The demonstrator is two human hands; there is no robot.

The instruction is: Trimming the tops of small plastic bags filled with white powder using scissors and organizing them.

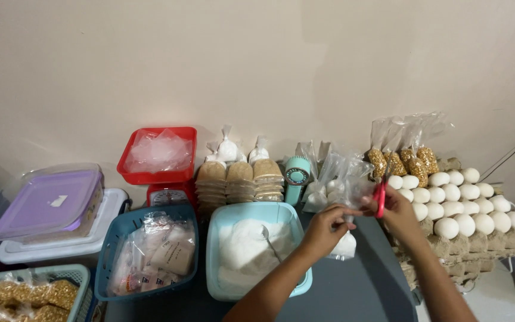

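Holding a small clear bag (346,243) of white powder over the dark table (359,286), my left hand (324,226) has its fingers pinched together on the bag's twisted neck, while the filled bottom hangs just right of the light blue basket (296,217). My right hand (396,210) is closed around red scissors (380,200), their blades pointing up at the bag's top; whether the blades are open I cannot tell.

Nearest me on the left sits a teal basket (75,275) of brown clumps, and next to it a darker blue basket (114,238) filled with small packets. The light blue basket holds white powder with a spoon (269,238) lying in it. Left of those, a purple-lidded box (46,203) rests on a white container (111,209).

To my right, stacked cardboard trays (478,244) carry white eggs (448,227). Farther back stand a red scale (162,176) with plastic in its pan, stacks of tan packets (239,176) topped by tied white bags (227,150), a mint green handheld device (297,176), loose plastic bags (341,170), and bags of yellow kernels (406,160) against the wall (257,65).
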